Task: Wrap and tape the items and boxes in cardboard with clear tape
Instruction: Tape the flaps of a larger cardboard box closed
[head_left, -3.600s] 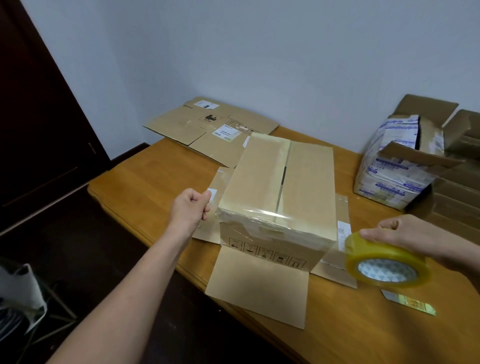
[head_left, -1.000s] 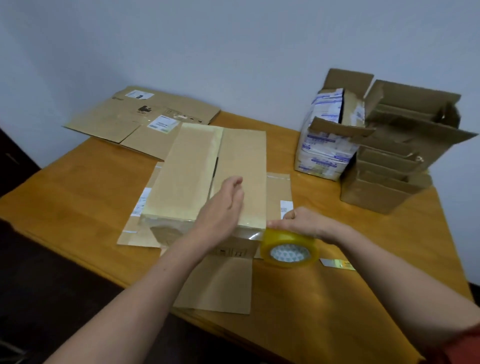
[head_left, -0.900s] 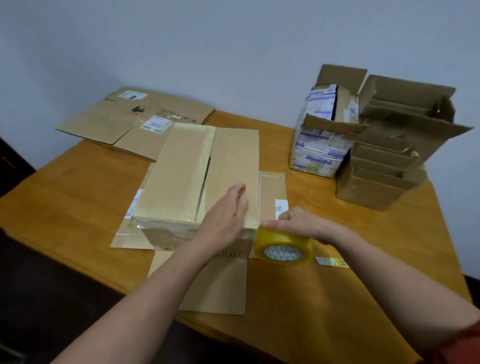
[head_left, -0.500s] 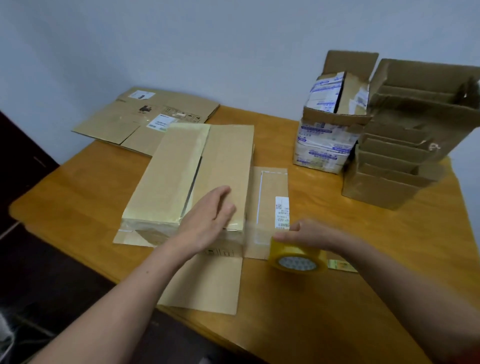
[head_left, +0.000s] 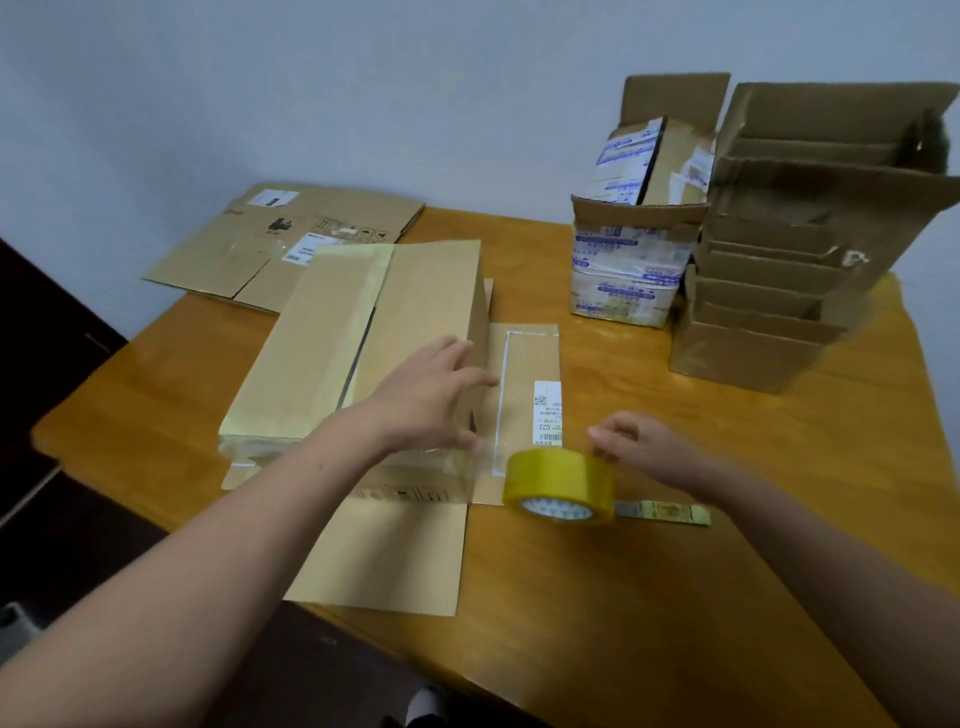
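A long cardboard box (head_left: 332, 343), wrapped in clear tape at its near end, lies on an unfolded cardboard sheet (head_left: 384, 551) on the wooden table (head_left: 675, 597). My left hand (head_left: 426, 400) rests flat on the box's near right corner, fingers spread. The yellow tape roll (head_left: 558, 483) stands just right of the box's front corner, with a clear strand running back to the box. My right hand (head_left: 631, 447) grips the roll's far rim with its fingertips.
Flattened cardboard (head_left: 280, 239) lies at the back left. An open box of printed packets (head_left: 628, 254) and a stack of open boxes (head_left: 795, 249) stand at the back right. A small yellow-green strip (head_left: 670, 512) lies right of the roll. The table's edge is close in front.
My left hand slid rightward on the box top and spread its fingers. My right hand drew the tape roll a little right and nearer, stretching tape off the box corner.
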